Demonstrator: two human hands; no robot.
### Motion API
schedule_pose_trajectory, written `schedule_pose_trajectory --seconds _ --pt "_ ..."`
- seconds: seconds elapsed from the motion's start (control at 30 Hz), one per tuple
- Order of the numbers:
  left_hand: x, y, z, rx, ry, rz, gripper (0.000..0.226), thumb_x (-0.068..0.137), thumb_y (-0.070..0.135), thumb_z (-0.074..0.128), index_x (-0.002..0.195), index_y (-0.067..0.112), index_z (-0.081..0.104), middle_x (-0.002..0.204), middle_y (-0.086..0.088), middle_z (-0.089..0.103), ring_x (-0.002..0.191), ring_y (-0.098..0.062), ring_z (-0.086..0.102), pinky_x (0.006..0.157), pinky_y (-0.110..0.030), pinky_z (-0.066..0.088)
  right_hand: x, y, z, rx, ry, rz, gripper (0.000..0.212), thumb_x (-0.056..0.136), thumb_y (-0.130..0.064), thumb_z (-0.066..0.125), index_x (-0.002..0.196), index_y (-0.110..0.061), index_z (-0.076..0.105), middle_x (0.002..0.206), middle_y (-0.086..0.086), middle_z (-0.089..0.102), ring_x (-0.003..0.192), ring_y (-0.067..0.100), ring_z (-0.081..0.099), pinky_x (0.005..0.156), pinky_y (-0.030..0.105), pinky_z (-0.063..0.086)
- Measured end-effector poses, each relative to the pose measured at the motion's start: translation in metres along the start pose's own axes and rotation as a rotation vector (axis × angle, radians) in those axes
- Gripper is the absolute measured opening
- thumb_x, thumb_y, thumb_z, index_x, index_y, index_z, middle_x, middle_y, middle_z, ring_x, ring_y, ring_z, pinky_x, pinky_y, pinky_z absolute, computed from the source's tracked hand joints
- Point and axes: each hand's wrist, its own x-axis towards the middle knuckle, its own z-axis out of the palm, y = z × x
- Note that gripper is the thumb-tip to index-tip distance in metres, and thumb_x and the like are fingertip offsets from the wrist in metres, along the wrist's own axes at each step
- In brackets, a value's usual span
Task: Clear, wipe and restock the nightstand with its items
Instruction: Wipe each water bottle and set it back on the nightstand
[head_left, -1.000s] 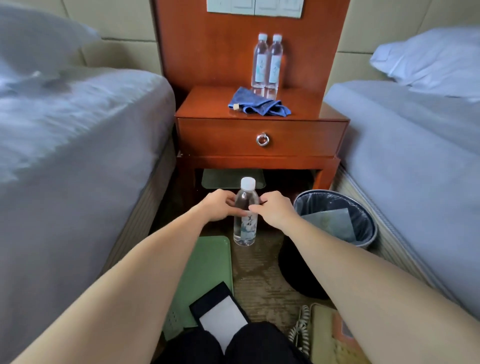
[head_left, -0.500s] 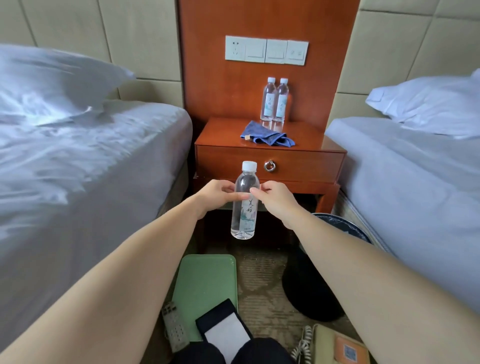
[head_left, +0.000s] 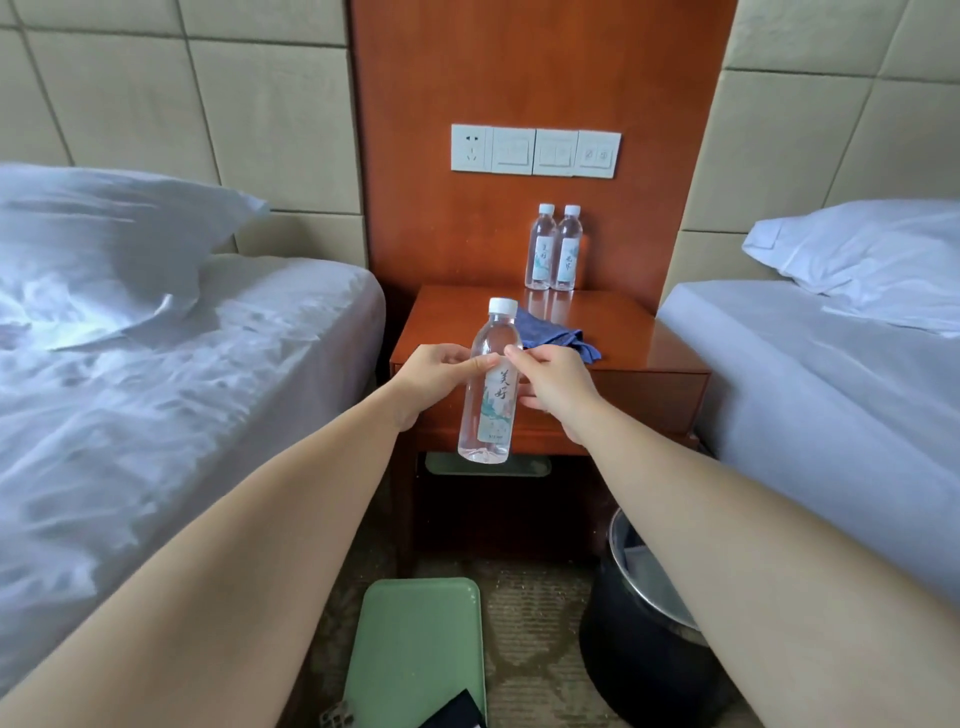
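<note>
Clear plastic water bottle (head_left: 491, 379), white cap and pale label, is pinched near its shoulder by the fingertips of both left hand (head_left: 441, 374) and right hand (head_left: 553, 382), hanging in front of the nightstand (head_left: 649, 395), so I'd call this the restock step. Next it probably needs setting upright on the glossy wooden worktop (head_left: 639, 332) beside the two bottles (head_left: 553, 247) at the back, clear of the crumpled blue cloth (head_left: 558, 335).

**Surface and material notes, bedside**

Table (head_left: 623, 332): reddish wood, lacquered; the glossy top mirrors the two back bottles (head_left: 553, 249). Held bottle (head_left: 493, 410): clear smooth plastic, white cap, printed label that looks like paper. Cloth (head_left: 550, 335) on the table: blue, soft, matt, crumpled. Left bed sheet (head_left: 208, 389): white fabric, creased. Tray (head_left: 415, 644) on the floor: green plastic, smooth, matt. Bin (head_left: 639, 649): dark body, bright metal rim. Wall panels (head_left: 156, 104): tan, padded, matt.
</note>
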Motion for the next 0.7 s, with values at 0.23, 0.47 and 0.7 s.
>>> schedule_pose_trajectory --seconds 0.23,0.47,0.7 --pt "0.059 0.028 -0.023 -0.040 -0.013 -0.016 0.050 0.081 0.059 0.066 0.106 0.016 0.071 0.104 0.002 0.072 0.104 -0.010 0.064 0.079 -0.021 0.046 0.063 -0.036 -0.005 -0.017 0.021 0.001 0.031 0.092 -0.044 0.061 0.100 -0.015 0.067 0.097 0.003 0.071 0.095 0.020 0.068 0.087 0.043 0.058" --pt "0.117 0.052 -0.041 -0.099 0.028 -0.073 0.059 0.081 0.064 0.062 0.117 0.017 0.066 0.116 0.000 0.068 0.112 -0.015 0.060 0.095 -0.034 0.046 0.129 -0.071 -0.010 -0.071 0.051 0.046 0.031 0.085 -0.055 0.063 0.091 -0.025 0.067 0.095 -0.003 0.071 0.095 0.020 0.068 0.085 0.046 0.057" --pt "0.149 0.064 -0.059 -0.230 -0.075 -0.157 0.070 0.074 0.068 0.062 0.131 0.029 0.048 0.125 0.001 0.061 0.113 -0.015 0.060 0.094 -0.037 0.049 0.184 -0.099 -0.006 -0.069 -0.025 0.072 0.031 0.089 -0.047 0.063 0.090 -0.017 0.071 0.088 0.005 0.074 0.083 0.023 0.072 0.080 0.046 0.060"
